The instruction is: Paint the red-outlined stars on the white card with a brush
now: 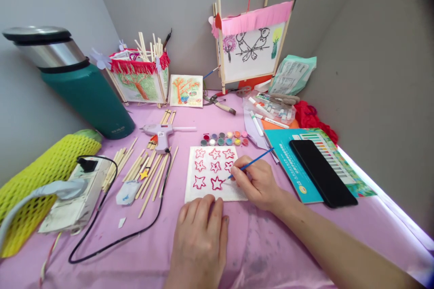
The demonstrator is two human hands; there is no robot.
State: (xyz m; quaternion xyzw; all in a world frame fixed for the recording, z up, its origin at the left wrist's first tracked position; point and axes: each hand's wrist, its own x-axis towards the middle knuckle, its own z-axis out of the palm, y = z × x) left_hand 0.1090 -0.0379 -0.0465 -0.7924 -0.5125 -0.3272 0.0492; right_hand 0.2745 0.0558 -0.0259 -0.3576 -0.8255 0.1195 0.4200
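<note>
A white square sheet [194, 195] lies before me, with rows of red star outlines painted on it. My right hand [255, 181] pinches a thin blue paintbrush [256, 159]; its tip meets the sheet beside the bottom-row star in the middle. Flat along the sheet's lower edge rests my left hand [202, 230], fingers stretched out and holding nothing. Just beyond the sheet stands a double row of small paint pots [221, 139] in several colours.
Left of the sheet are wooden sticks [156, 174], a glue gun [163, 135] with a black cord, a power strip [76, 198] and a teal bottle [91, 95]. Rightward, a black phone [322, 171] lies on a teal book [288, 162]. Decorated lanterns [252, 49] stand behind.
</note>
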